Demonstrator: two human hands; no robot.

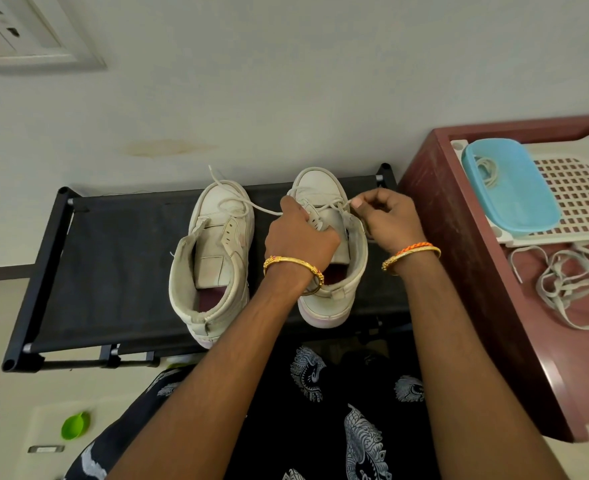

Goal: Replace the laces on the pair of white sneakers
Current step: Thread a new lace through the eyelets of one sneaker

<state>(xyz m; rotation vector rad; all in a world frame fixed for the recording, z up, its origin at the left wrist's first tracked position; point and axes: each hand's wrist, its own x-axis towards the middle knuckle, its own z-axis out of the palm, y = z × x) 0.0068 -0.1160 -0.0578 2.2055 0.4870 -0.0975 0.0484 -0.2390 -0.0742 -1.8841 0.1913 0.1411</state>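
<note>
Threading right shoe (pixel 324 216) w/ lace (pixel 334 201): right hand (pixel 388 216) pinching lace end, left hand (pixel 298 237) gripping eyelet flap. Left shoe (pixel 217 237) seemingly half-laced; both unfinished.

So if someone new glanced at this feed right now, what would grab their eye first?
Probably the two hands at centre: the left hand holds the right sneaker while the right hand pinches its lace. Beside it on the black rack stands the left sneaker, and a loose lace tangle lies on the maroon table.
</note>
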